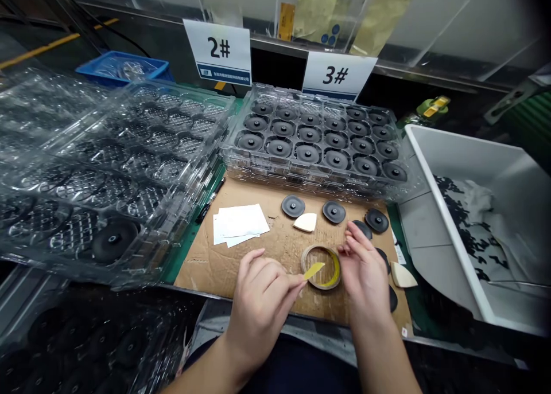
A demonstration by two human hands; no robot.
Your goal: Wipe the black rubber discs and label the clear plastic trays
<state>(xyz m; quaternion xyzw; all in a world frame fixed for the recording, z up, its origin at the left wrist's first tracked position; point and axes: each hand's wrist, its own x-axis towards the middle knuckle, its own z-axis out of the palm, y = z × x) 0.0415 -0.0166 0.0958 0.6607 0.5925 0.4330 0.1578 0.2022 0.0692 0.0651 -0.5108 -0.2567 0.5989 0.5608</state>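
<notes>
My left hand (264, 288) is closed, pinching a small strip of yellow tape (314, 269) between thumb and fingertips. The strip's free end points right, over a roll of tape (306, 257) lying flat on the cardboard (206, 265). Just right of the roll is my right hand (367, 268), its fingers loosely bent and apart, with nothing visible in them. Beyond the hands lie black round discs (293, 206), each with a raised hub. Near them rests a cream wedge-shaped pad (305, 222); a second wedge (403, 274) sits right of my right hand, which partly hides some discs.
A clear tray (318, 175) full of black discs stands at the back. Large clear trays (172, 210) fill the left. White paper slips (241, 222) and a black marker (210, 200) lie left of centre. A white bin (451, 233) with black scraps stands right.
</notes>
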